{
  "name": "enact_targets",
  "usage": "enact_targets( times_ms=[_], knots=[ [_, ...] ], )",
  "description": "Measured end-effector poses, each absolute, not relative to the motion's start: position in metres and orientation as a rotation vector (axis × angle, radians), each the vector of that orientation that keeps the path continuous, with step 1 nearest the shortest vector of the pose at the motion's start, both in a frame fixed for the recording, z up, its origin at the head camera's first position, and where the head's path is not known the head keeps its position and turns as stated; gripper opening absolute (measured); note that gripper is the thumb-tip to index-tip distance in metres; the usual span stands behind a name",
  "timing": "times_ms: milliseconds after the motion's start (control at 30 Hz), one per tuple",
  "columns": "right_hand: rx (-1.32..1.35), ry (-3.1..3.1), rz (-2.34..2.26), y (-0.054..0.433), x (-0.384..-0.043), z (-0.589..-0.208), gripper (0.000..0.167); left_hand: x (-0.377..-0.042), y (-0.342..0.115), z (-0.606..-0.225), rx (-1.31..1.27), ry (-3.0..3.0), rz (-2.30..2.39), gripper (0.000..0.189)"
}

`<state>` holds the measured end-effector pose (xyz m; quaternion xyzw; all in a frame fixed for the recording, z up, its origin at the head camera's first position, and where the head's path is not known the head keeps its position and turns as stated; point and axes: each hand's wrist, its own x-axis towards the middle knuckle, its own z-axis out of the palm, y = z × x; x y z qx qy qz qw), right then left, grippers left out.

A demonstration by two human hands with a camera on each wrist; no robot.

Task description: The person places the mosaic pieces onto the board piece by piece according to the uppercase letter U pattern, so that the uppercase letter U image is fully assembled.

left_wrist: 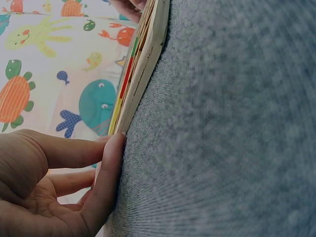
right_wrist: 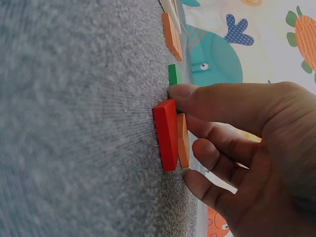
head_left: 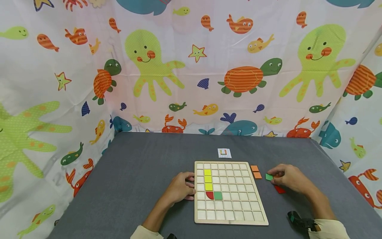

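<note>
A wooden grid board (head_left: 231, 225) lies on the grey table, holding three yellow squares (head_left: 208, 179) in a column, a red quarter-round tile (head_left: 210, 195) and a green square (head_left: 218, 195). Against the board's left edge rest the thumb and fingertips of my left hand (head_left: 180, 187), also seen at the board's side in the left wrist view. Right of the board, my right hand (head_left: 287, 177) pinches a loose green square tile (head_left: 269, 177) between thumb and index finger. Close under that hand are a red tile (right_wrist: 166, 136) and an orange tile (right_wrist: 183, 140).
Two orange square tiles (head_left: 255, 172) lie between the board's upper right edge and my right hand. A small pattern card (head_left: 224, 153) lies behind the board. A curtain (head_left: 185, 73) printed with sea animals hangs around the back and sides of the table.
</note>
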<state>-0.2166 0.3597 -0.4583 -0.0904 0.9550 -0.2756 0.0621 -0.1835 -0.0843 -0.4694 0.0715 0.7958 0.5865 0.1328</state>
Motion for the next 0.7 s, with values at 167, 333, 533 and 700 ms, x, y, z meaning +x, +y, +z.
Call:
enact_targets(
  times_ms=[167,333,533,700],
  knots=[
    [-0.245,2.886,-0.835,0.357,-0.217,-0.457,0.028,-0.184,-0.084,-0.470,0.215,2.309,1.700,0.063],
    [-0.244,2.876,-0.856,0.352,-0.215,-0.454,0.029,-0.184,-0.084,-0.470,0.218,2.305,1.710,0.063],
    [-0.247,2.883,-0.865,0.343,-0.213,-0.449,0.028,-0.183,-0.085,-0.470,0.220,2.297,1.713,0.064],
    [-0.301,2.881,-0.871,0.331,-0.211,-0.444,0.027,-0.183,-0.085,-0.468,0.226,2.303,1.707,0.063]
  ],
)
